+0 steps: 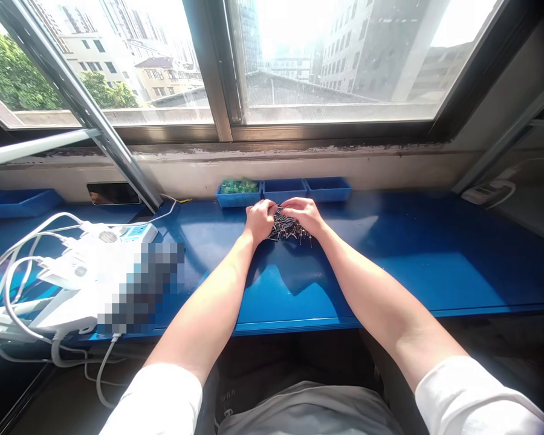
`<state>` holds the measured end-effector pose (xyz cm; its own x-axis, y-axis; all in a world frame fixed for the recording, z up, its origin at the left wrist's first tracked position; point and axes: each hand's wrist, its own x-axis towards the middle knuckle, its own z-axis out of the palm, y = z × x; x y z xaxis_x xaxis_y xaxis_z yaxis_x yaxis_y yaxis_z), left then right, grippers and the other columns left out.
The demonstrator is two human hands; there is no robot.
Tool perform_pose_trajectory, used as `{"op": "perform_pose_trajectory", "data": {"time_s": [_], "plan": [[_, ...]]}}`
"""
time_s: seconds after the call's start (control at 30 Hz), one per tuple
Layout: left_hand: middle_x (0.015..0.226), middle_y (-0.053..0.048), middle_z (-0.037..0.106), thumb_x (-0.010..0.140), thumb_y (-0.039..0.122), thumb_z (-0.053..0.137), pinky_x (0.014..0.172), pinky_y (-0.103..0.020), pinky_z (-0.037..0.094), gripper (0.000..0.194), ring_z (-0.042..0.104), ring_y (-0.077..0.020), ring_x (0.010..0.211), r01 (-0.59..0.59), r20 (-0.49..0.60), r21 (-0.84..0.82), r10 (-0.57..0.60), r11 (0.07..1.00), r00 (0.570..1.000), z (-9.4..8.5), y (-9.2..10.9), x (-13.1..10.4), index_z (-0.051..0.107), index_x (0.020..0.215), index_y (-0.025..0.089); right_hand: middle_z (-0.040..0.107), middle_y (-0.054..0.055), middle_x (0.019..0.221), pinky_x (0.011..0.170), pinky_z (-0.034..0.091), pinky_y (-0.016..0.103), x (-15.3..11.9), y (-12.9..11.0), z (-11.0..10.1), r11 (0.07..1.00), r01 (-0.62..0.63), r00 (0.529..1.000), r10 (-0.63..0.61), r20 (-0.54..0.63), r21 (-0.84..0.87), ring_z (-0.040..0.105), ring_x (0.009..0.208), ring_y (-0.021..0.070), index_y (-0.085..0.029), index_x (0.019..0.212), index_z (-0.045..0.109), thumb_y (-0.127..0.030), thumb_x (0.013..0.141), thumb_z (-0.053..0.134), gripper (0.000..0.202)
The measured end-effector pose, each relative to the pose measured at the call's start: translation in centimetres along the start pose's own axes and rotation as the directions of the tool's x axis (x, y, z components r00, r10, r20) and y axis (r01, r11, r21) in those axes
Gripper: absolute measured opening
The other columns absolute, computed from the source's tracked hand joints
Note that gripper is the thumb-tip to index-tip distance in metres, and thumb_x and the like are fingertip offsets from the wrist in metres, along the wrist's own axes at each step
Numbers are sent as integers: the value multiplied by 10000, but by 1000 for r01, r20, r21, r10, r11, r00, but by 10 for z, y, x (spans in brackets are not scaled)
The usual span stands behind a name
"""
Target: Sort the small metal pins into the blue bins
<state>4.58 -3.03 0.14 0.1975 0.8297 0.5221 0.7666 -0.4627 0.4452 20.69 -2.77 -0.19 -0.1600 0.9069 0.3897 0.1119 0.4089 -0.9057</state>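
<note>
A pile of small dark and silvery screws [292, 229] lies on the blue tabletop, close in front of the blue bins. My left hand [260, 219] is over the pile's left edge, its fingers curled and pinched together. From the right, my right hand [305, 214] reaches over the back of the pile with thumb and fingers drawn together. The fingertips of both hands almost meet above the screws. Whatever they pinch is too small and too covered to make out.
Three blue bins stand along the wall: a left bin [239, 199] holding green pieces, a middle bin [284, 189] and a right bin [328, 189]. White power strips [79, 284] with plugs and cables occupy the table's left. A phone [113, 193] leans behind them. Metal posts [118, 157] rise nearby.
</note>
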Motion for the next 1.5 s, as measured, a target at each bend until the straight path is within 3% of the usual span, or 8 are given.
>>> {"op": "perform_pose_trajectory", "data": {"time_s": [0.17, 0.3, 0.4, 0.67, 1.1, 1.2, 1.33, 1.5], "plan": [[1192, -44, 612, 915, 353, 332, 989, -346, 331, 355, 513, -207, 1143, 135, 42, 55, -138, 989, 990, -1, 2, 0, 538, 1174, 224, 691, 46, 959, 854, 471, 332, 5, 2, -6, 967, 35, 987, -74, -145, -252, 608, 934, 192, -169, 1013, 651, -316, 713, 582, 341], [1247, -59, 572, 906, 361, 332, 1000, -365, 327, 378, 479, -220, 1184, 203, 50, 104, -209, 974, 977, 2, -2, 1, 515, 1203, 215, 623, 44, 1161, 996, 356, 401, 7, 2, -9, 791, -34, 957, -150, -248, -610, 454, 1156, 243, -207, 1172, 594, -316, 732, 567, 454], [1257, -65, 558, 906, 362, 327, 990, -382, 333, 376, 470, -230, 1191, 208, 64, 130, -217, 970, 974, 5, -6, 1, 509, 1203, 221, 524, 59, 1302, 990, 321, 465, 7, 5, -9, 686, -118, 956, -118, -269, -718, 397, 1170, 293, -205, 1277, 508, -419, 756, 551, 566], [1208, -62, 576, 903, 363, 335, 954, -400, 354, 333, 501, -240, 1140, 196, 95, 150, -211, 969, 973, 8, -9, 1, 541, 1136, 243, 307, 67, 1469, 959, 305, 517, 14, 18, -7, 544, -195, 978, 44, -204, -816, 324, 1170, 349, -221, 1389, 347, -597, 801, 425, 702], [1197, -55, 581, 896, 363, 362, 959, -402, 355, 315, 495, -241, 1151, 188, 131, 149, -208, 971, 969, 7, -9, 0, 543, 1129, 255, 141, 83, 1524, 955, 320, 525, 17, 24, -11, 534, -237, 971, 112, -210, -812, 295, 1205, 361, -199, 1411, 277, -589, 795, 427, 745], [1201, -56, 580, 894, 376, 366, 956, -397, 360, 318, 497, -243, 1148, 188, 142, 155, -210, 970, 967, 7, -9, 0, 546, 1127, 257, 201, 99, 1500, 965, 318, 517, 16, 22, -11, 568, -202, 975, 43, -216, -798, 288, 1216, 353, -189, 1365, 361, -536, 798, 460, 672], [1199, -52, 586, 875, 405, 393, 955, -389, 361, 328, 498, -243, 1146, 185, 159, 162, -210, 969, 965, 8, -9, 0, 554, 1121, 259, 496, 112, 1245, 970, 347, 439, 13, 16, -9, 595, -121, 981, -52, -188, -794, 365, 1160, 297, -172, 1161, 567, -414, 821, 463, 430], [1232, -70, 566, 854, 454, 408, 969, -393, 340, 397, 470, -256, 1173, 126, 236, 178, -167, 976, 957, 7, -8, 0, 551, 1154, 237, 548, 112, 1093, 926, 390, 421, 7, 14, -4, 567, -75, 996, 79, -37, -820, 438, 1084, 297, -183, 1052, 635, -441, 788, 521, 386]]}}
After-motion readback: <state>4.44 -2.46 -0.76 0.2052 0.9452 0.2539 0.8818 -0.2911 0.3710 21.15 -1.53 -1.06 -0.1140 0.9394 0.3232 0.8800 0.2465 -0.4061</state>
